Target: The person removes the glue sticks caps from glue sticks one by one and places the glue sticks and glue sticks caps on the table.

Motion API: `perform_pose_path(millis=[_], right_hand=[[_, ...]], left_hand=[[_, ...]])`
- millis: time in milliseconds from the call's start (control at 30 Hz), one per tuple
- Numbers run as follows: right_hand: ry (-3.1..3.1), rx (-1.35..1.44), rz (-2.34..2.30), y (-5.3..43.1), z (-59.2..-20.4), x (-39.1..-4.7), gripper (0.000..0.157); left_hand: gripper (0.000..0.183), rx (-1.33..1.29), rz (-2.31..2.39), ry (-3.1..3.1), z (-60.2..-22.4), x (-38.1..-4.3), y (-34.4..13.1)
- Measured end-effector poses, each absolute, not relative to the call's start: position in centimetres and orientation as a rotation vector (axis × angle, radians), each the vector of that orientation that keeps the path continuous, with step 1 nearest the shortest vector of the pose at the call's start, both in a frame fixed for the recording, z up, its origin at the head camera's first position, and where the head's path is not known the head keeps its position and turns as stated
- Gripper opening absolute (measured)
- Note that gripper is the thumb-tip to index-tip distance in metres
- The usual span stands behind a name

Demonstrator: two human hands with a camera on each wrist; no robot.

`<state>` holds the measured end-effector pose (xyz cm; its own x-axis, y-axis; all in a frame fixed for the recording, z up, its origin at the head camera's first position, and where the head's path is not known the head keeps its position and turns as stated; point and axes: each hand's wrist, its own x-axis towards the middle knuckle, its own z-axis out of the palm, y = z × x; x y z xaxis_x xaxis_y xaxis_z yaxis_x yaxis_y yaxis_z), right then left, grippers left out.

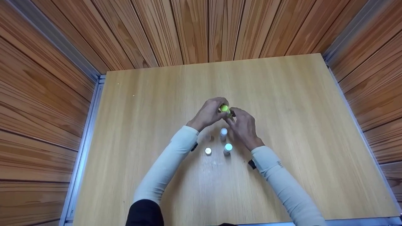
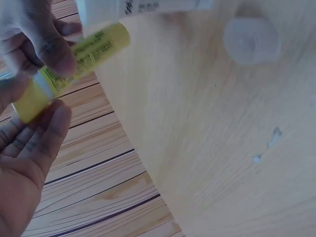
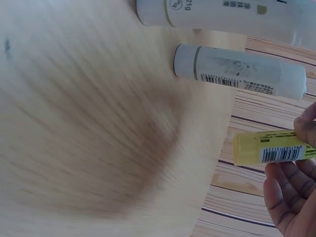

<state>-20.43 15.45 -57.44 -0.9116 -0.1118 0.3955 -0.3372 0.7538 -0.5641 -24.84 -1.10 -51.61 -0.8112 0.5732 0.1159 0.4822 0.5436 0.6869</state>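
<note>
A yellow glue stick [image 1: 224, 108] is held upright between both hands, above the table. My left hand [image 1: 211, 112] pinches its yellow cap end, thumb on one side and fingers on the other. My right hand [image 1: 244, 125] grips the barrel lower down, thumb against the printed label. In the left wrist view a pale band shows between the yellow cap [image 2: 30, 104] and the yellow barrel [image 2: 98, 47]. The right wrist view shows the barrel's bottom end sticking out past the right fingers [image 3: 279, 195], barcode visible; the cap end is out of frame there.
Two white glue sticks [image 1: 223, 133] [image 3: 242, 71] stand upright on the table, just on my side of the hands. A small white cap [image 1: 208, 151] sits to their left, and a small translucent piece [image 1: 209, 137] lies near the left wrist. Wooden plank walls [image 1: 194, 31] enclose the table.
</note>
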Motion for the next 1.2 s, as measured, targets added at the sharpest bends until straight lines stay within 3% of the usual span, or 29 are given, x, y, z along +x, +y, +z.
perform_pose_path(millis=[233, 533, 867, 1200], right_hand=[[-2.67, 0.342, 0.966, 15.3, -57.6, -20.8, 0.034], [-2.761, 0.361, 0.979, 15.6, -58.2, -21.6, 0.022], [-2.778, 0.25, 1.269, 15.7, -58.7, -21.6, 0.033], [-2.765, 0.165, 1.519, 15.3, -59.4, -21.8, 0.037]], left_hand=[[0.024, 0.81, 1.148, 2.617, -51.8, -24.7, -1.3], [0.027, 0.621, 1.18, 2.66, -51.3, -25.0, -1.9], [0.019, 0.495, 1.326, 2.629, -52.9, -24.6, -3.1], [0.028, 0.288, 1.339, 2.577, -56.0, -23.9, -4.8]])
